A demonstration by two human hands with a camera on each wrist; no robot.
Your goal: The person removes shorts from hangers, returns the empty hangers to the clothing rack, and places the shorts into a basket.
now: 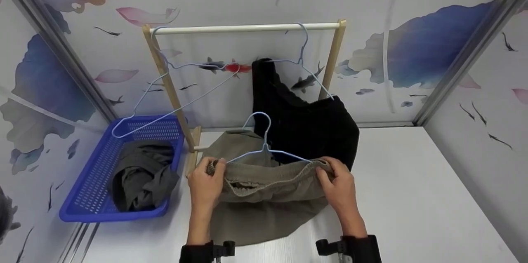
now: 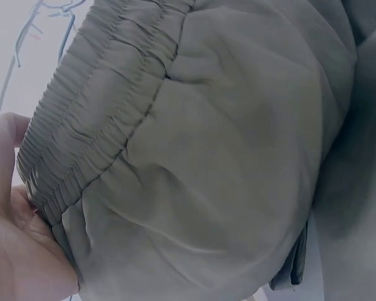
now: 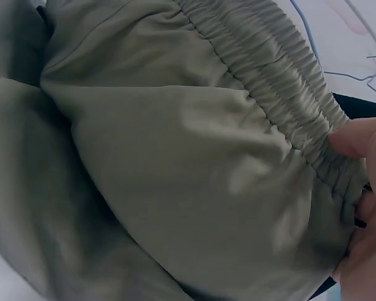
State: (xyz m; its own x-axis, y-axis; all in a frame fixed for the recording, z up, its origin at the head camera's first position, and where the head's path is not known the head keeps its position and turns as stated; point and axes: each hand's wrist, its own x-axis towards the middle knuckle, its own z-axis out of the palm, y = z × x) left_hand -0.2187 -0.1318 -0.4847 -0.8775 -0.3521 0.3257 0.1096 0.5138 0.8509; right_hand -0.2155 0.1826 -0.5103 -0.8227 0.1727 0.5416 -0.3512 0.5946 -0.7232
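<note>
Left hand [image 1: 207, 183] and right hand [image 1: 339, 186] each pinch one end of the olive-green elastic-waisted trousers [image 1: 264, 197], stretching the waistband over a pale blue wire hanger [image 1: 268, 147] above the white worktop [image 1: 412, 197], so the garment hangs spread.

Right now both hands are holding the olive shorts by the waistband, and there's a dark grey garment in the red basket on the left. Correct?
Not quite: the basket is blue, not red, as the head view shows. The rest holds: the left hand and right hand grip the olive shorts by the elastic waistband, and a dark grey garment lies in the basket on the left.
</note>
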